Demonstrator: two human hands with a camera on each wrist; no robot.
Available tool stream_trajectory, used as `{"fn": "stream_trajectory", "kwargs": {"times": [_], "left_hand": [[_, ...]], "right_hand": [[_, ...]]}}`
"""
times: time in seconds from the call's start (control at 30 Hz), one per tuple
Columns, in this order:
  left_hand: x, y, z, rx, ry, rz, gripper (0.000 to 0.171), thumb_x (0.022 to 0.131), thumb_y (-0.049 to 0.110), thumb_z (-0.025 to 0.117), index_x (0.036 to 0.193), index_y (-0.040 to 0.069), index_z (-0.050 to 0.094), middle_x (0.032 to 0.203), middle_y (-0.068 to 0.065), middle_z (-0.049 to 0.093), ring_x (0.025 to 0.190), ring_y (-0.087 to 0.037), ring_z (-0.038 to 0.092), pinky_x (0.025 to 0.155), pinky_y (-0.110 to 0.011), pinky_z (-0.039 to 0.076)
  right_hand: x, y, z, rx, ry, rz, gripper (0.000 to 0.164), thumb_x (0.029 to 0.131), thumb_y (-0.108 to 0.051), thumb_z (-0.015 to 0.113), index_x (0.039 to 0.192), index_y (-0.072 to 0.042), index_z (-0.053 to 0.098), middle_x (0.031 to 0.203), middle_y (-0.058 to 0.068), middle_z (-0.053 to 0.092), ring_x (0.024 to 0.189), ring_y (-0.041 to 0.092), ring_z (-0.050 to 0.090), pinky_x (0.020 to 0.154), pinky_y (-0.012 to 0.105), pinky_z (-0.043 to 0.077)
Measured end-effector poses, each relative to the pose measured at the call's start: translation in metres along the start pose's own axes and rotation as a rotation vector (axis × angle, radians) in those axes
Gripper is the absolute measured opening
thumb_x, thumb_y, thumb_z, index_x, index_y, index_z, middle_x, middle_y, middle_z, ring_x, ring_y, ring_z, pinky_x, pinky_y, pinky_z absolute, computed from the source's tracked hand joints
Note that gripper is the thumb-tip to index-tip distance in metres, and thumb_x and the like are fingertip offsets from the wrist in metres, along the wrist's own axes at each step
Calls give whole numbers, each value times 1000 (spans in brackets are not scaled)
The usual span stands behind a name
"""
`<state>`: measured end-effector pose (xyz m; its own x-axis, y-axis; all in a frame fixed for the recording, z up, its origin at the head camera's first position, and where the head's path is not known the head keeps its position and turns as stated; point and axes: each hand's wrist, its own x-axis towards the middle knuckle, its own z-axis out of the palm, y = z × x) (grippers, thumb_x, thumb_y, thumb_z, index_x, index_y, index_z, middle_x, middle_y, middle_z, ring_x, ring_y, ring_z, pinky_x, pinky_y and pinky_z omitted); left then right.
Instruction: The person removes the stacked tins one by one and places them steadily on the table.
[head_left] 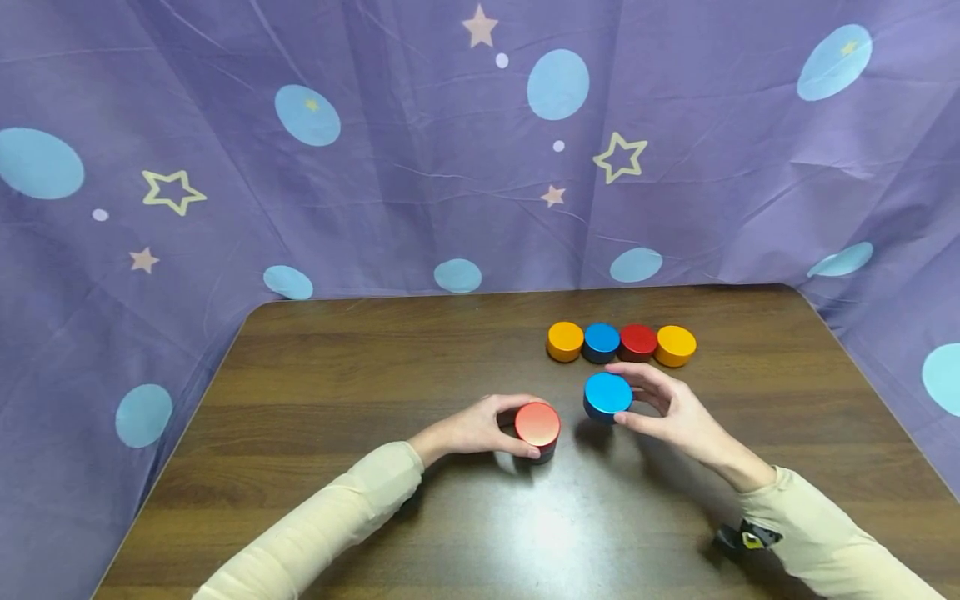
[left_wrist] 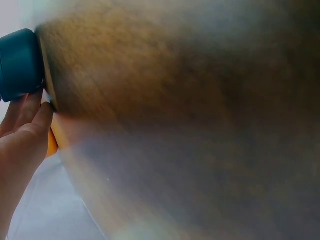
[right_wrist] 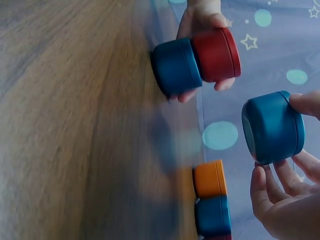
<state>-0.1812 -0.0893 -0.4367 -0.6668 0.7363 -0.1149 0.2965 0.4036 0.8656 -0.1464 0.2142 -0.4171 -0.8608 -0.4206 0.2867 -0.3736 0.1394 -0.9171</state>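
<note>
Your left hand (head_left: pixel 480 429) wraps its fingers and thumb round a red tin (head_left: pixel 537 427), and the right wrist view shows that this red tin sits on top of a blue tin (right_wrist: pixel 176 66). So you hold a little tower of two, and the hand keeps the top one from sliding off.

Under it all is the big brown table (head_left: pixel 375 367), and round it hangs a purple cloth (head_left: pixel 375 167) with stars and blue dots.

Your right hand (head_left: pixel 667 408) pinches another blue tin (head_left: pixel 607 395) between thumb and fingers. In the right wrist view it is lifted off the table, a bit tipped, just beside the tower but not touching it. Fingers curl under it so it cannot drop.

Near the far edge stands a tidy row of four small tins that touch side by side: an orange tin (head_left: pixel 565 340), a small blue tin (head_left: pixel 602 341), a small red tin (head_left: pixel 638 341) and a last orange tin (head_left: pixel 676 344). They sit just behind your right hand, easy to reach.

On your right sleeve is a dark strap (head_left: pixel 744 537) with a yellow bit. The left wrist view is too blurry to tell much.
</note>
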Motion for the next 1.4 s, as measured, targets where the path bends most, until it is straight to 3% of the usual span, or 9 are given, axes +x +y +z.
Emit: {"fn": "stream_trajectory", "kwargs": {"times": [0.2,0.47,0.83,1.4], "left_hand": [[-1,-1,0,18,14,11,63,78,26,82,135,17,56,121,12,60,113,-4,51,100,-27,39],[-1,-1,0,17,6,31,63,79,25,81,135,15,55,123,9,60,114,-5,52,101,-28,38],[-1,-1,0,8,21,-1,62,78,27,83,133,20,57,118,14,61,111,-4,52,99,-27,40],[-1,-3,1,16,21,10,62,77,27,83,133,20,57,118,15,61,112,-3,52,100,-26,39]], "right_hand": [[-3,4,-11,-22,28,20,55,83,7,71,134,4,49,132,23,51,112,16,57,95,20,43],[-14,20,-31,-69,87,69,55,83,7,70,134,5,48,131,19,53,112,9,56,94,16,42],[-27,36,-61,-108,198,113,52,85,8,68,133,8,47,122,-6,58,105,2,58,88,14,44],[-40,59,-89,-154,319,154,51,86,7,68,133,5,48,116,-14,58,100,-4,58,83,9,45]]}}
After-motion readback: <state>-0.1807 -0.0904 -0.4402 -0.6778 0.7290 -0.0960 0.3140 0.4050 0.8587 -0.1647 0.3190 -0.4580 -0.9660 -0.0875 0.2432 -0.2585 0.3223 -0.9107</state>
